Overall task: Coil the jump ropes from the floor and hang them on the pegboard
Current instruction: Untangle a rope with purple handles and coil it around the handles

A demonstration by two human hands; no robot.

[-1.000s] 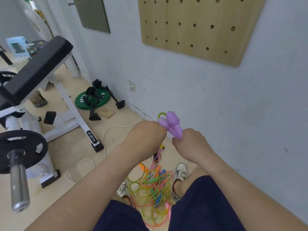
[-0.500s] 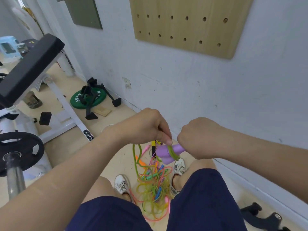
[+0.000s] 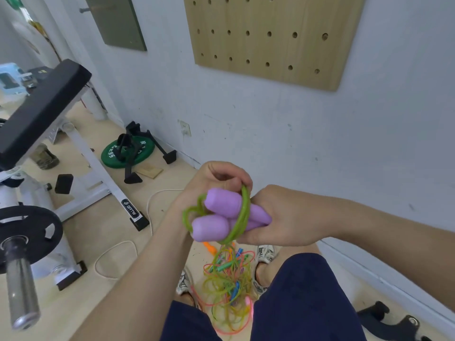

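Note:
Two purple jump rope handles point(image 3: 222, 212) lie side by side in front of me, with green cord point(image 3: 242, 217) looped around them. My right hand point(image 3: 273, 217) grips the handles' far ends. My left hand point(image 3: 216, 179) pinches the green cord just above the handles. Green cord hangs from the handles down to a tangled pile of coloured jump ropes point(image 3: 227, 279) on the floor between my shoes. The wooden pegboard point(image 3: 270, 35) hangs on the white wall above, its holes bare of pegs in the part I see.
A weight bench point(image 3: 41, 104) and a barbell with a black plate point(image 3: 22, 242) stand at the left. A green weight plate point(image 3: 128, 151) lies by the wall. A white cable point(image 3: 123, 247) snakes across the floor. Black push-up handles point(image 3: 391, 323) lie at the lower right.
The handles have turned from pointing up to lying sideways, and green cord now wraps around them. My left hand has moved from beside the handles to above them.

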